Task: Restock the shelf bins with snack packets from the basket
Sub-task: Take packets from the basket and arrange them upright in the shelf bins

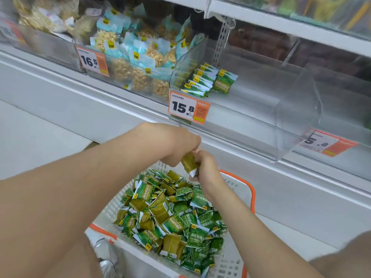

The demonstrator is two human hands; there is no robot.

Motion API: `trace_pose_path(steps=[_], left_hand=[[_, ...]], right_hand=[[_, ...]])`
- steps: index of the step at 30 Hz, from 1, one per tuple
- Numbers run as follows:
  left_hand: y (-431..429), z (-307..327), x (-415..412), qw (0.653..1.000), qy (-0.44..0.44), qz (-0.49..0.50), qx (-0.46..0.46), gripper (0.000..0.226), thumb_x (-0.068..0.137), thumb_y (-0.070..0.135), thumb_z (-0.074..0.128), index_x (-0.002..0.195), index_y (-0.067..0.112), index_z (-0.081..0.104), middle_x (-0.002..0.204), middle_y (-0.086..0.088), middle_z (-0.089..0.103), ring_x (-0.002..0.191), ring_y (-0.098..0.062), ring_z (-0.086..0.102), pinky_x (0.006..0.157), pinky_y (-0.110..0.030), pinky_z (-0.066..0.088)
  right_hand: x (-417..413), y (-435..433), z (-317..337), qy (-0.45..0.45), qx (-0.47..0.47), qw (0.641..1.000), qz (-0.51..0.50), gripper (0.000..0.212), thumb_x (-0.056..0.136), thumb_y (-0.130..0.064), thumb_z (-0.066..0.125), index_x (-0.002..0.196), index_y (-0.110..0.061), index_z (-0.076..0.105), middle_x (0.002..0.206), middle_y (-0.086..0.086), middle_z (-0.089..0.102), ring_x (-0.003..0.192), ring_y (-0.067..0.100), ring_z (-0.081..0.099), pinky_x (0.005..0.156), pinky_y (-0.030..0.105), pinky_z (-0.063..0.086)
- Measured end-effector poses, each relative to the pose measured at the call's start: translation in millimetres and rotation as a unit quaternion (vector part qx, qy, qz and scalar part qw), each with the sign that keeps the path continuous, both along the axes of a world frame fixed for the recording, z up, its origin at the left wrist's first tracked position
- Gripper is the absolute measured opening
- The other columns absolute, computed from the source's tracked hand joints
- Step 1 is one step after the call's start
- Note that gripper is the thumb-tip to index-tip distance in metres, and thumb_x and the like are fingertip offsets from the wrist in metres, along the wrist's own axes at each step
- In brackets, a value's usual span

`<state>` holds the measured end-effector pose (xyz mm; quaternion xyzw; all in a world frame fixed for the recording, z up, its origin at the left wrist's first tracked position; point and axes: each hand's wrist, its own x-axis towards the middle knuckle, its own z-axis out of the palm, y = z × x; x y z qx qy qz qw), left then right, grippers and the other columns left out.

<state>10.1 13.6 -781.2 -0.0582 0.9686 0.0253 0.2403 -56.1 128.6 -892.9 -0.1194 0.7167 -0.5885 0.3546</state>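
Note:
A white basket [230, 263] with an orange handle holds a heap of small green snack packets [170, 213]. Just above its far rim both hands meet on one olive-green packet [188, 162]. My left hand [176, 143] grips its upper end, and my right hand [206, 169] pinches its lower end. Above them a clear shelf bin [281, 121] with a 15.8 price tag [188, 108] holds a short row of green packets [204, 81] at its left side; the remainder of the bin is bare.
To the left, a bin tagged 16.5 [93, 61] is full of pale-blue nut packets [140, 63]. Further bins run along the shelf on both sides. A white shelf ledge [261, 163] juts out below the bins, behind the basket.

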Motion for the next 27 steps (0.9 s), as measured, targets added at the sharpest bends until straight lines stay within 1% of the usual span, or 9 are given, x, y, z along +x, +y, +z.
trace_pose_path(steps=[4, 6, 9, 11, 14, 17, 21, 25, 27], left_hand=[[-3.3, 28.5, 2.3, 0.981, 0.128, 0.018, 0.144, 0.047, 0.084, 0.033, 0.085, 0.119, 0.029, 0.054, 0.096, 0.012, 0.058, 0.083, -0.014, 0.058, 0.073, -0.033, 0.047], [-5.2, 38.5, 0.8, 0.965, 0.169, 0.033, 0.199, 0.035, 0.084, 0.03, 0.085, 0.109, 0.028, 0.06, 0.094, 0.009, 0.062, 0.08, -0.009, 0.061, 0.072, -0.033, 0.051], [-11.2, 56.7, 2.7, 0.949, 0.218, 0.041, 0.226, 0.024, 0.088, 0.034, 0.082, 0.101, 0.025, 0.064, 0.096, -0.001, 0.066, 0.083, -0.015, 0.065, 0.079, -0.042, 0.054], [-13.9, 64.5, 4.4, 0.947, 0.227, 0.061, 0.219, 0.024, 0.092, 0.041, 0.077, 0.102, 0.024, 0.063, 0.085, 0.006, 0.067, 0.074, -0.009, 0.065, 0.071, -0.038, 0.051], [-12.2, 71.2, 2.6, 0.927, 0.274, 0.109, 0.232, 0.027, 0.094, 0.039, 0.075, 0.098, 0.024, 0.054, 0.083, 0.006, 0.071, 0.073, -0.008, 0.07, 0.068, -0.038, 0.054], [-5.7, 77.2, -1.7, 0.837, 0.35, 0.214, 0.362, 0.035, 0.09, 0.025, 0.081, 0.111, 0.025, 0.053, 0.097, -0.008, 0.072, 0.08, -0.022, 0.072, 0.075, -0.044, 0.058], [7.5, 83.5, -14.6, 0.649, 0.39, 0.367, 0.541, 0.043, 0.09, -0.008, 0.071, 0.124, 0.012, 0.054, 0.113, -0.022, 0.072, 0.102, -0.037, 0.074, 0.095, -0.057, 0.058], [6.8, 80.7, -28.0, 0.586, 0.393, 0.412, 0.576, 0.027, 0.094, -0.013, 0.062, 0.113, 0.005, 0.061, 0.115, -0.023, 0.072, 0.097, -0.037, 0.076, 0.082, -0.053, 0.064], [0.8, 79.0, -33.9, 0.605, 0.421, 0.404, 0.542, 0.024, 0.094, -0.011, 0.065, 0.113, 0.004, 0.064, 0.11, -0.022, 0.072, 0.088, -0.034, 0.077, 0.072, -0.048, 0.066]], right_hand=[[2.7, 8.1, 49.1, -0.167, -0.176, 0.97, -0.011, 0.018, 0.082, -0.01, 0.033, 0.084, -0.014, 0.05, 0.067, 0.004, 0.046, 0.055, 0.014, 0.026, 0.048, 0.025, 0.017], [2.7, 11.5, 71.1, -0.163, -0.202, 0.966, 0.017, 0.018, 0.081, -0.014, 0.035, 0.084, -0.015, 0.053, 0.065, 0.005, 0.043, 0.057, 0.015, 0.025, 0.05, 0.028, 0.017], [-5.6, 17.8, 100.3, -0.038, -0.143, 0.989, 0.014, 0.033, 0.094, -0.02, 0.039, 0.082, -0.01, 0.068, 0.071, 0.013, 0.065, 0.067, 0.028, 0.06, 0.056, 0.033, 0.042], [-12.9, 23.8, 119.0, 0.057, -0.128, 0.99, -0.025, 0.035, 0.095, -0.028, 0.045, 0.082, -0.01, 0.072, 0.08, 0.015, 0.074, 0.078, 0.035, 0.07, 0.063, 0.038, 0.056], [-25.1, 27.0, 135.9, 0.308, -0.108, 0.945, -0.023, 0.027, 0.085, -0.035, 0.054, 0.088, -0.019, 0.076, 0.081, 0.004, 0.076, 0.081, 0.03, 0.072, 0.069, 0.044, 0.06], [-33.9, 22.0, 147.4, 0.402, -0.087, 0.911, -0.019, 0.021, 0.079, -0.025, 0.058, 0.095, -0.026, 0.072, 0.075, 0.001, 0.075, 0.071, 0.028, 0.071, 0.066, 0.044, 0.058], [-45.4, 14.8, 173.7, 0.24, -0.14, 0.959, -0.06, 0.025, 0.089, 0.003, 0.053, 0.103, -0.011, 0.068, 0.085, 0.012, 0.077, 0.069, 0.03, 0.075, 0.06, 0.037, 0.061], [-58.1, 14.7, 186.7, 0.137, -0.134, 0.981, -0.009, 0.026, 0.092, 0.006, 0.051, 0.104, -0.005, 0.07, 0.103, 0.02, 0.076, 0.087, 0.037, 0.076, 0.07, 0.041, 0.064], [-63.6, 13.6, 191.0, 0.122, -0.123, 0.985, 0.029, 0.023, 0.094, 0.003, 0.053, 0.109, -0.005, 0.067, 0.1, 0.021, 0.077, 0.082, 0.038, 0.077, 0.07, 0.042, 0.064]])
